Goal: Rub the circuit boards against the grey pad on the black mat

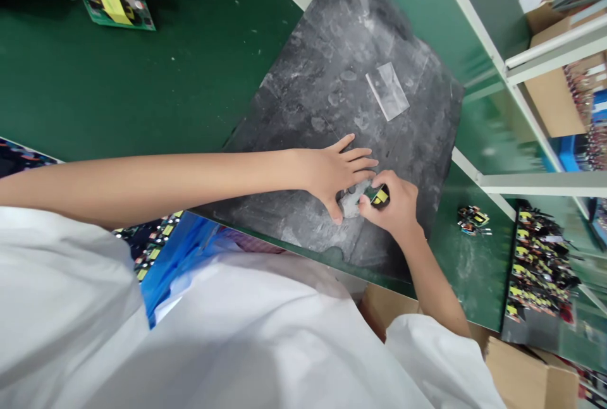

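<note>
My left hand lies over the dark grey mat, its fingers stretched out and spread. Close to its fingertips, my right hand curls with thumb and fingers round a small circuit board bearing a yellow part. Most of that board is hidden by the fingers. Farther up the mat lies a clear plastic piece, apart from both hands.
Circuit boards with yellow parts sit at the upper left of the green table. Small parts lie at the right, near a tray of several boards. White rails and cardboard boxes stand at the right.
</note>
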Demonstrator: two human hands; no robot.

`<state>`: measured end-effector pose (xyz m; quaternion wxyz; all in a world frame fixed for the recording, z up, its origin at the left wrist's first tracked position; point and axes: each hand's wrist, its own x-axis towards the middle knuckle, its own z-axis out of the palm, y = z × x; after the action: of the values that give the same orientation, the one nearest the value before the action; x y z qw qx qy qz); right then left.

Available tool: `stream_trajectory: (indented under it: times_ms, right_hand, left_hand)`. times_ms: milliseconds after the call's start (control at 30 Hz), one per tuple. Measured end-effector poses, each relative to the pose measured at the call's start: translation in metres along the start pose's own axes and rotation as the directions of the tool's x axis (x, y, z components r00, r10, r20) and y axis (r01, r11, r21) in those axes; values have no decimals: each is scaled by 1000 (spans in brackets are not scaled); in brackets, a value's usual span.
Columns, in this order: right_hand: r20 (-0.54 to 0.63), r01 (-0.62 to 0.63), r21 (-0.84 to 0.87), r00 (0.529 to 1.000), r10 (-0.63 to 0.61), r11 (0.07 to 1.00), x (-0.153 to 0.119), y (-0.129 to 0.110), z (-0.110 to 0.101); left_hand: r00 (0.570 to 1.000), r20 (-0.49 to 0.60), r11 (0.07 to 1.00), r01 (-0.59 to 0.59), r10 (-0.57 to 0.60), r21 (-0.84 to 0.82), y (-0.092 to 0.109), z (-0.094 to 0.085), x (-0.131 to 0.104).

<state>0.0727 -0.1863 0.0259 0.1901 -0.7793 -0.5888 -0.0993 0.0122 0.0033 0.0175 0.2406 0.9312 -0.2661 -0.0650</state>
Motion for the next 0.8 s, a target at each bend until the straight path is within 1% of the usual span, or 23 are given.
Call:
stream_trajectory:
  times_ms: [33,100,167,200,267,333,367,467,533,600,667,700,733,800]
  right_hand:
    - [-1,1,5,1000,-1,1000,0,-1,0]
    - [33,44,32,998,-45,999,0,-4,0]
    - [63,81,49,994,-84,995,-1,-6,0]
    - [57,78,41,995,-81,996,-1,-5,0]
    - [16,34,10,999,-34,999,0,-2,0]
    - [-21,-12,-4,1000,12,1000,2,0,0]
    - [-22,-12,7,1000,12,1000,2,-1,0]
    - [45,68,65,996,-71,996,1,-10,0]
    - [66,106,83,991,-112,991,0,-12,0]
    - [25,80,54,996,-82,995,2,-7,0]
    - [-32,20,15,999,-20,1000,4,-2,1]
    - [-42,0,5,999,0,1000,4,-1,0]
    - [-36,-2,9,999,2,1000,4,-2,0]
    - [19,47,38,999,-47,998,2,-8,0]
  left_hand:
    - [1000,4,1000,-2,2,7,0,0,0]
    - [1000,10,1000,-9,9,26,0,1,0]
    - [1000,-8,1000,-16,16,25,-1,3,0]
    - [1000,-22,1000,-17,17,14,-1,3,1]
    - [999,-34,1000,-13,13,-6,-2,3,1]
    - [1000,-10,1000,-7,7,2,-1,2,1]
    - [1000,12,1000,-4,3,16,-1,1,1]
    - [998,68,998,10,-14,62,0,-1,1]
    - [997,77,997,17,-23,76,0,-1,2]
    - [997,69,997,19,-25,81,1,-1,2]
    - [998,65,996,17,-22,83,1,-1,2]
    - [998,66,996,14,-20,84,1,-2,1]
    - [997,69,996,11,-17,86,1,-2,1]
    - [997,72,995,6,-13,96,2,-2,0]
